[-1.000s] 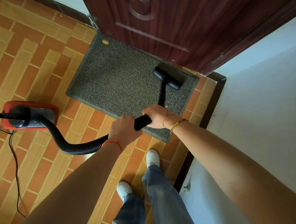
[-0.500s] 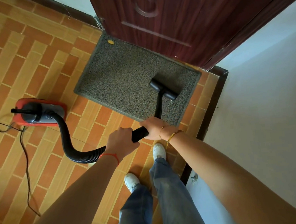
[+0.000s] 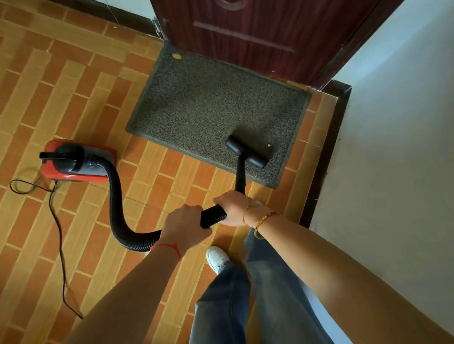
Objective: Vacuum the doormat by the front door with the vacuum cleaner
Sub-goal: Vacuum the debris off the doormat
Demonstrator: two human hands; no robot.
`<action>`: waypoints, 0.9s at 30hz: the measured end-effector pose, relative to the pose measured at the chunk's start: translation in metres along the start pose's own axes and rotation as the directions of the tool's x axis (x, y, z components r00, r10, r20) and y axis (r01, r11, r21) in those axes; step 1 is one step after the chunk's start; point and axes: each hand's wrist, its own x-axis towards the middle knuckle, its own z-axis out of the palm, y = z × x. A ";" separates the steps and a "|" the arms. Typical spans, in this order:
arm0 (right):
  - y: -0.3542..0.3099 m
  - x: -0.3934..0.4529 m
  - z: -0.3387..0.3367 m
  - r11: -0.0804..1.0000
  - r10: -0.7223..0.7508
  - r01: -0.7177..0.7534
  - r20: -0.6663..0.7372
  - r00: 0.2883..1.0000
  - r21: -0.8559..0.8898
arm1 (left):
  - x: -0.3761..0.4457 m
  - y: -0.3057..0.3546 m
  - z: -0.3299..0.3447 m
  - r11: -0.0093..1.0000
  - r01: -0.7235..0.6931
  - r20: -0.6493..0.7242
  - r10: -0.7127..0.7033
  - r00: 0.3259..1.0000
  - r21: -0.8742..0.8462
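A grey speckled doormat (image 3: 210,105) lies on the tiled floor against the dark red front door (image 3: 263,21). The black vacuum nozzle (image 3: 247,152) rests on the mat's near right part, close to its front edge, with a small white speck just beside it. My right hand (image 3: 233,207) grips the black wand where it meets the hose. My left hand (image 3: 184,226) grips the ribbed hose (image 3: 115,206) just behind. The hose curves left to the red and black vacuum body (image 3: 77,162) on the tiles. A small yellow bit (image 3: 177,56) lies on the mat's far left corner.
A black power cord (image 3: 58,237) trails from the vacuum body across the orange brick-pattern tiles toward me. A white wall (image 3: 407,159) with dark skirting runs close along the right. My jeans and a white shoe (image 3: 217,258) are below the hands.
The nozzle has been drawn back toward me, from the mat's far right edge by the door to near its front edge. Both hands and my view moved back with it.
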 end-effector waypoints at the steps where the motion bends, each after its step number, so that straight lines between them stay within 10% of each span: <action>1: -0.004 -0.002 0.004 1.000 0.003 -0.003 -0.003 1.000 0.009 | -0.004 -0.002 0.002 1.000 0.002 0.005 -0.002 1.000 0.003; 27: 0.074 0.006 -0.047 0.998 -0.038 0.034 -0.094 0.995 -0.043 | 0.061 0.051 -0.033 1.000 -0.009 -0.032 0.010 0.999 0.011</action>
